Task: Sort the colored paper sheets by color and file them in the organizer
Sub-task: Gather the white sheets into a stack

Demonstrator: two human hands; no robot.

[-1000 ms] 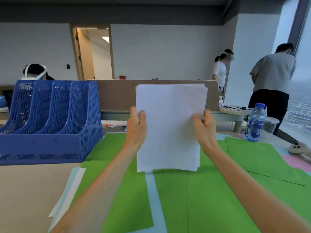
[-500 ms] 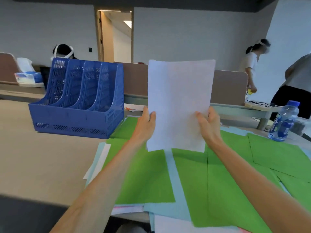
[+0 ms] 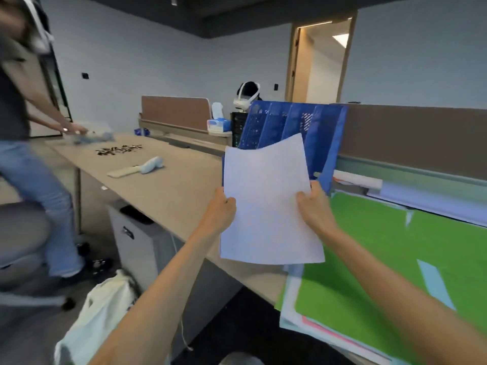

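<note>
Grasping white sheets (image 3: pixel 266 206) at both side edges with left hand (image 3: pixel 220 209) and right hand (image 3: pixel 315 206), in front of blue organizer (image 3: pixel 279 122), beside green sheets (image 3: pixel 382 246) on bench (image 3: pixel 171 185).

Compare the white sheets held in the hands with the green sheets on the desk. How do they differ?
The white sheets are held up, gripped at their side edges by the left hand and right hand; the green sheets lie flat on the desk. The white sheets are gathered together; the green sheets are spread out. Both are outside the blue organizer.
</note>
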